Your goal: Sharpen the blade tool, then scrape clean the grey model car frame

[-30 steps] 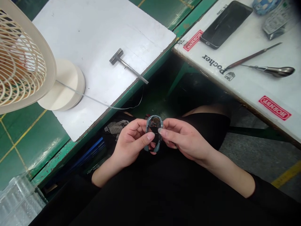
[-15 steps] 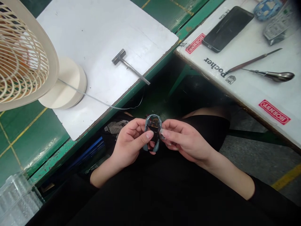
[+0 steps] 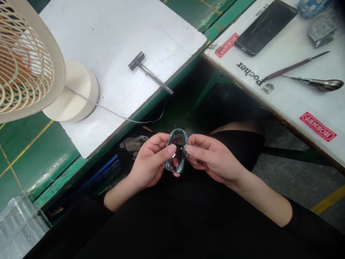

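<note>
A small blue-grey model car body (image 3: 177, 141) with glossy, dark window openings is held upright above my lap. My left hand (image 3: 151, 159) pinches its left side, with the thumb across the front. My right hand (image 3: 212, 158) grips the opposite side, its fingertips against the shell. The fingers hide part of the body's middle and lower edge.
A white-covered bench with a green edge holds a cream fan (image 3: 27, 61) and a T-handle hex key (image 3: 148, 69). Another bench holds a black smartphone (image 3: 265, 28), a slim wooden-handled tool (image 3: 293, 66) and a metal-handled tool (image 3: 318, 83). Clear plastic packaging (image 3: 21, 226) sits lower left.
Both hands keep hold of the car body with only small shifts of the fingers. The whole view has drifted slightly.
</note>
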